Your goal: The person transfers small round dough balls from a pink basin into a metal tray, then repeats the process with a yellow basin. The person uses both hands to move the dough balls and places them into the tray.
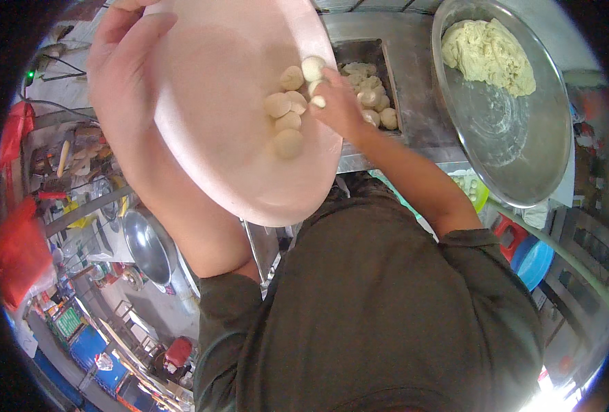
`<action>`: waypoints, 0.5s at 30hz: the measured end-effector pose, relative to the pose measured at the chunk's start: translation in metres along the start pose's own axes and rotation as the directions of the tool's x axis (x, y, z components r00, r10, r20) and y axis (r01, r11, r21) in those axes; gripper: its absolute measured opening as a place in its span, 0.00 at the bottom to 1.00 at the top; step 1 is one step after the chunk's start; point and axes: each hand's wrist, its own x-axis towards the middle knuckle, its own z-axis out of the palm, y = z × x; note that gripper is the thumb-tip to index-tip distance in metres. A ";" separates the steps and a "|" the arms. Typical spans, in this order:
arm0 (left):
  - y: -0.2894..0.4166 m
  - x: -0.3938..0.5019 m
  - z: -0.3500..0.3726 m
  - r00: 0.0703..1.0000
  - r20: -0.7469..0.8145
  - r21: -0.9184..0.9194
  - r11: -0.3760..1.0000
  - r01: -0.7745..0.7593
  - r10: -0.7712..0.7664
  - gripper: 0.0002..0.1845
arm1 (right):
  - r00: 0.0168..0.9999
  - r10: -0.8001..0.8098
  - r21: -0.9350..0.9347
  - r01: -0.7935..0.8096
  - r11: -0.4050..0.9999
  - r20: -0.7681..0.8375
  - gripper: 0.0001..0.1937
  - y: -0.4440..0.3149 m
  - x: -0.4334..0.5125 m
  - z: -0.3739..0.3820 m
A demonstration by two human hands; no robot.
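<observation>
A large pale pink basin point(206, 103) is gripped at its left rim by my left hand point(124, 62) and appears tilted. Several dough balls point(288, 143) lie inside it towards the right. Over the basin's right rim reaches my right hand point(338, 105), its fingers at pale dough balls point(313, 68); whether they grip one is partly hidden. Just right of that hand, more dough pieces point(370, 95) fill a rectangular opening in the steel counter point(415, 77).
At the upper right, a big metal basin point(521, 149) holds a mass of dough point(490, 56). A green container point(472, 190) with small round pieces and a blue tub point(532, 262) are lower right. An empty metal bowl point(147, 244) stands at the left.
</observation>
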 end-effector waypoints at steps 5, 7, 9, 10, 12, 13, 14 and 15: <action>0.001 0.014 0.011 1.000 -0.002 0.021 1.000 0.008 -0.008 0.10 | 0.974 -0.086 -0.363 0.003 0.932 -0.212 0.19 0.083 0.015 -0.025; -0.005 0.013 0.011 1.000 -0.022 0.037 0.999 0.020 -0.019 0.10 | 0.942 -0.051 -0.393 -0.090 0.915 -0.333 0.22 0.072 0.018 -0.034; 0.006 0.007 0.009 0.997 -0.074 0.078 0.996 0.035 -0.029 0.10 | 0.956 -0.002 -0.299 -0.090 0.950 -0.294 0.28 0.042 0.033 -0.039; 0.008 0.012 0.013 0.997 -0.072 0.082 0.996 0.040 -0.034 0.10 | 0.958 -0.045 -0.202 -0.014 0.979 -0.285 0.28 0.041 0.034 -0.030; 0.003 0.022 0.014 0.998 -0.050 0.121 0.992 0.032 -0.027 0.10 | 0.949 -0.132 -0.002 0.137 0.991 -0.285 0.27 0.037 0.037 0.000; -0.004 0.026 0.001 1.000 -0.019 0.174 0.985 0.003 0.000 0.12 | 0.972 -0.130 -0.056 0.122 0.991 -0.196 0.27 0.023 0.042 0.007; -0.010 0.029 -0.013 1.000 0.005 0.230 0.973 -0.027 0.026 0.15 | 0.986 -0.129 -0.106 0.118 0.987 -0.102 0.26 0.001 0.045 0.012; -0.011 0.027 -0.015 1.000 0.004 0.216 0.976 -0.003 0.002 0.15 | 0.993 -0.121 -0.156 0.118 0.981 -0.008 0.25 -0.013 0.046 0.015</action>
